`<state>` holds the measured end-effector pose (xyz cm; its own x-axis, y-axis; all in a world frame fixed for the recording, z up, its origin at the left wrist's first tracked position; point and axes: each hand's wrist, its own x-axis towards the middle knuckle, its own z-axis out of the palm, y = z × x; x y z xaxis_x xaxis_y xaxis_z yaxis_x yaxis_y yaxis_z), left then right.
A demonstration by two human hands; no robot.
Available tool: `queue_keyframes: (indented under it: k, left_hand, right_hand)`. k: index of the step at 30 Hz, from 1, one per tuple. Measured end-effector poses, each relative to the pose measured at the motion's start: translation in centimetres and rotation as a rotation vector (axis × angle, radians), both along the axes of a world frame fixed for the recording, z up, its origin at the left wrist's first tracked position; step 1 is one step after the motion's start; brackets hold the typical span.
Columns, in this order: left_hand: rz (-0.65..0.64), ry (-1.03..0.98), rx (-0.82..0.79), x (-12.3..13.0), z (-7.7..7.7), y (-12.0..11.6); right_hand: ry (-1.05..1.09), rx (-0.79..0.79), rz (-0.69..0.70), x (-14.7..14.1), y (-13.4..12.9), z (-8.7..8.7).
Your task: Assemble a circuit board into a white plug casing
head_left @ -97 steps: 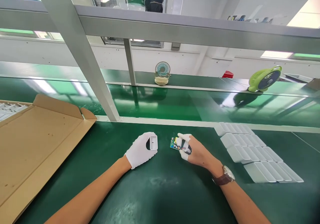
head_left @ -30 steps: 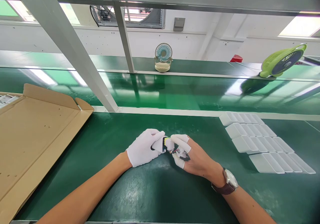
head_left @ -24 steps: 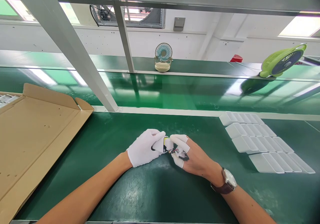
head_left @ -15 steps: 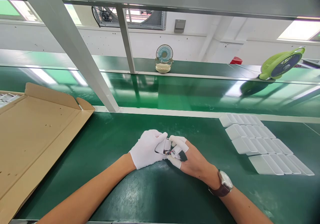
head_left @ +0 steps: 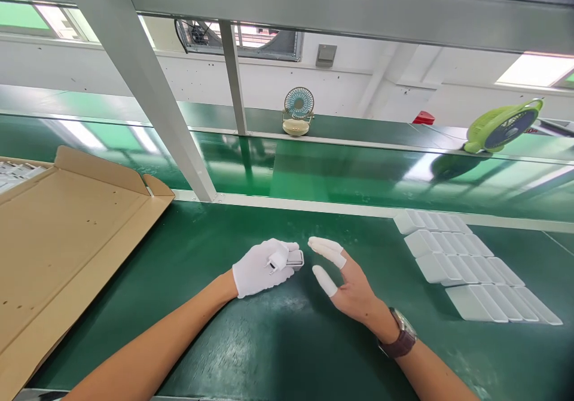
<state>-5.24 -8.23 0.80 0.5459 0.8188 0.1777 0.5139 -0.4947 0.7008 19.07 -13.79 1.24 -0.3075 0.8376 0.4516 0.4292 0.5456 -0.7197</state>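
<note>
1. While your left hand (head_left: 260, 274) is palm-up in the head view, its white knit glove looks soft and matte, with a finely ribbed texture toward the fingers.
2. The white casing (head_left: 295, 260) in that hand appears to be smooth plastic: a short rectangular body with rounded corners and a thin grey line along its face. A blocky white piece (head_left: 278, 259) with a small dark slot and slender projections sits beside it, toward your wrist. Whether the two are joined cannot be told.
3. Position: the white casing lies across your left fingers, its far end protruding to the right past the fingertips; the blocky white piece rests over the palm.
4. State, left: fingers curled loosely around the white casing, grasping it from below.
5. State, right: your right hand (head_left: 347, 275) is released, thumb and fingers spread, white smooth covers on the digits, bare skin behind. It is near the white casing, just to its right, and apart from it.
6. A wristwatch (head_left: 400, 341) with a brown strap circles your right wrist.
7. Beneath both hands: a dark green work surface (head_left: 251, 353), glossy, scuffed in patches.
8. Right: four slanting rows of translucent white shells (head_left: 470, 271), narrow and box-shaped. Left: an open brown cardboard box (head_left: 67, 227), flaps creased.
</note>
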Motion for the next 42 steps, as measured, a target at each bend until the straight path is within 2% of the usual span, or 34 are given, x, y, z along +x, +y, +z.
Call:
queue_keyframes:
  k: [2,5,8,11,15,20,22,25,28,31,33,38,42]
  left_hand:
    - [0.019,-0.076,-0.119,-0.3,0.2,0.1]
    - [0.047,-0.189,-0.267,-0.7,0.7,0.2]
    - [0.080,-0.240,-0.287,-0.9,0.8,0.1]
    - [0.143,-0.313,-0.296,-0.8,0.4,0.1]
    - [0.122,-0.481,-0.526,-0.3,-0.1,0.1]
    - [0.096,-0.513,-0.717,-0.2,0.9,0.3]
    - [0.036,-0.537,-0.757,-0.5,1.3,0.4]
    - [-0.023,-0.587,-0.721,-1.2,1.3,0.6]
    - [0.042,-0.654,-0.611,-1.9,0.8,1.0]
    - [0.055,-0.820,-0.521,-2.4,0.5,1.4]
    - [0.099,-0.879,-0.474,-2.7,0.6,1.6]
    - [0.164,-0.778,-0.432,-2.4,1.0,1.7]
    - [0.141,-0.637,-0.483,-1.8,0.6,1.4]
  right_hand:
    - [-0.134,0.049,-0.019,0.1,0.5,-0.7]
    - [-0.298,0.088,0.039,-0.3,0.9,-1.5]
    - [-0.419,0.181,0.068,-0.9,1.0,-1.9]
    - [-0.432,0.256,0.066,-1.3,1.0,-2.0]
    - [-0.377,0.244,0.062,-1.7,0.9,-1.8]
    - [-0.333,0.216,0.070,-2.4,1.2,-1.9]
    - [-0.328,0.204,0.063,-2.7,1.4,-2.1]
    - [-0.306,0.185,0.071,-3.1,1.8,-1.8]
    - [-0.274,0.216,0.070,-3.3,2.2,-0.5]
    - [-0.172,0.292,-0.004,-3.5,2.7,1.0]
    - [-0.113,0.299,-0.035,-3.8,3.0,1.4]
    - [-0.199,0.182,0.144,-4.8,3.1,-0.7]
    - [-0.203,0.150,0.113,-4.9,2.9,-2.2]
